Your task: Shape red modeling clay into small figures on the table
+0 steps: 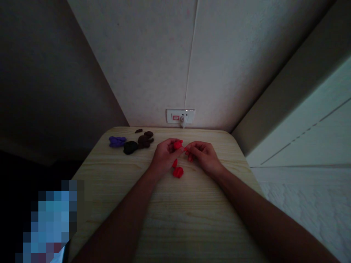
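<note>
My left hand (164,156) pinches a lump of red modelling clay (177,145) in its fingertips. My right hand (204,157) sits close beside it, with a small bit of red clay (189,157) held in its curled fingers. Just below my hands, a larger red clay piece (178,172) and a thin red scrap (174,163) lie on the light wood-grain table (170,215). Further left are a purple clay lump (117,141), a black clay lump (130,147) and a dark brown clay heap (145,140).
A small dark brown clay bit (138,130) lies near the table's far edge. The table's rounded far edge meets a pale wall, which bears a white wall socket (180,116) with a plug. A blurred blue object (46,219) sits at the lower left.
</note>
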A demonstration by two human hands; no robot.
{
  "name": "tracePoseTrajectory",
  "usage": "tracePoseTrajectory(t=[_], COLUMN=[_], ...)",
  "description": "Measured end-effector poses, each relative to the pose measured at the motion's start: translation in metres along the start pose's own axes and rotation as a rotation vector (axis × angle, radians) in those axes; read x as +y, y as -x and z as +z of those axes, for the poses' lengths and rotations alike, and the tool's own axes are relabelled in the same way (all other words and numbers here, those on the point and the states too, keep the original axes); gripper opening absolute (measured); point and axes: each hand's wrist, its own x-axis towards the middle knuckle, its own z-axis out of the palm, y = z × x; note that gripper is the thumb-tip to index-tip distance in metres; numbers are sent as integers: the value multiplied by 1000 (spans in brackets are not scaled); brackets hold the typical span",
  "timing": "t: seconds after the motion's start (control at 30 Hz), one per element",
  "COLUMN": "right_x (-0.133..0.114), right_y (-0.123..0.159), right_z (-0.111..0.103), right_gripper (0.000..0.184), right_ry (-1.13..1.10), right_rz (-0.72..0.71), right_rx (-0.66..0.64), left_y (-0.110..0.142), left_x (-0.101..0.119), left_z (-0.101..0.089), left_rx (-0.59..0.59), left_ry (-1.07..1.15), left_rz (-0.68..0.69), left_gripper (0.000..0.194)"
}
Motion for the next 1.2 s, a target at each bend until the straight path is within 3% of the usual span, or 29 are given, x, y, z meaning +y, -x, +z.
tracePoseTrajectory(t=[0.43, 1.2], right_x=[2, -2], right_y=[5, 4], right_z=[5, 4], right_gripper=[40, 37], right_ry=[77, 46], right_rz=[-33, -41], right_rx=[66, -28], left_y=[-2, -4], left_x=[-3, -4], left_z=[-1, -3], left_rx=[33, 22], left_ry=[-1, 35], left_rz=[25, 55], left_gripper=[34, 39])
